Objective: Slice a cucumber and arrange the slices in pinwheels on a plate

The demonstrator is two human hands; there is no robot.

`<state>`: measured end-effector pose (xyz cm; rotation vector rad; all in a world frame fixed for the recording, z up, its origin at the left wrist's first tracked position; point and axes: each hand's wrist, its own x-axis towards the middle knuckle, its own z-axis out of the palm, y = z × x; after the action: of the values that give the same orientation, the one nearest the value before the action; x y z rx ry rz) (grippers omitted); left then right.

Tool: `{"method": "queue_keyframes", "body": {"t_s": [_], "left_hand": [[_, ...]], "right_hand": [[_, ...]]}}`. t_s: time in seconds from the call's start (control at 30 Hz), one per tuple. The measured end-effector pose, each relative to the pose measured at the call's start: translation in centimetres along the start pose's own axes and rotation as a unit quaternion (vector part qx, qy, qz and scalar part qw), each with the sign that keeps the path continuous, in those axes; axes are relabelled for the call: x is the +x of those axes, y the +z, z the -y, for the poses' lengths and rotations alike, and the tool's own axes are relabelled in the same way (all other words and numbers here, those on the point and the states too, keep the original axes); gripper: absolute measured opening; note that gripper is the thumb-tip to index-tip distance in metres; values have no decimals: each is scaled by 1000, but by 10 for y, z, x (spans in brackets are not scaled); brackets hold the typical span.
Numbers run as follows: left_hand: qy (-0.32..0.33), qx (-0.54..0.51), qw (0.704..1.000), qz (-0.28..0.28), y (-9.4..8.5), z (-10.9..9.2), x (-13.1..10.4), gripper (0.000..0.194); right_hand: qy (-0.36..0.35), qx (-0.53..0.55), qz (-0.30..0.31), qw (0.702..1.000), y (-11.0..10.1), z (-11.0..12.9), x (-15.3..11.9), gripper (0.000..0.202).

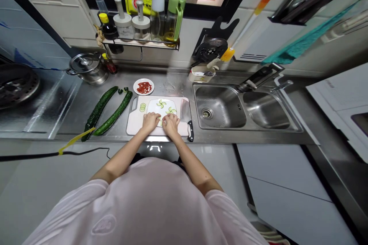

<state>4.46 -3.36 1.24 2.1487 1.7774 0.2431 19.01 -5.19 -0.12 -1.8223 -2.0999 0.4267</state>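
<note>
On a white cutting board [133, 125] sits a white square plate [151, 104]. Thin cucumber pieces form a pinwheel [161, 103] at the plate's back, and a second pinwheel [171, 110] lies at its right. Over the plate's near part, my left hand [151, 121] and my right hand [170, 123] face each other with fingers bent and pinched at cucumber slices, which they partly hide. A small stack of cucumber slices [142, 107] rests on the board, left of the plate. A kitchen knife [190, 131] with a black handle lies along the board's right side.
Two long cucumbers [115, 113] and cut ends lie left of the board. Behind it stands a plate of chopped red pieces [144, 87]. A double sink [220, 107] is on the right, a lidded pot [87, 68] at back left, and a bottle rack [143, 42] above.
</note>
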Motion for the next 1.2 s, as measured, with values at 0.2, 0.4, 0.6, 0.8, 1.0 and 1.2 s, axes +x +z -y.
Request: {"method": "queue_keyframes", "body": {"t_s": [0.2, 0.4, 0.6, 0.8, 1.0, 1.2], "left_hand": [[-13, 9, 1000, 1, -1, 0, -2, 28], [-16, 2, 1000, -1, -1, -1, -2, 28], [-17, -2, 1000, 3, -4, -3, -4, 28], [-25, -2, 1000, 7, -4, -4, -3, 28], [-27, -6, 1000, -3, -1, -3, -2, 27], [-15, -14, 1000, -10, -2, -3, -5, 30]], "right_hand": [[-39, -27, 6, 999, -2, 0, -7, 19], [-41, -26, 9, 999, -1, -2, -10, 23], [-39, -15, 10, 999, 0, -2, -10, 25], [-39, -14, 10, 999, -3, -1, -11, 24], [-44, -22, 16, 999, -4, 0, -11, 25], [-51, -41, 27, 998, -6, 1, -10, 26]]}}
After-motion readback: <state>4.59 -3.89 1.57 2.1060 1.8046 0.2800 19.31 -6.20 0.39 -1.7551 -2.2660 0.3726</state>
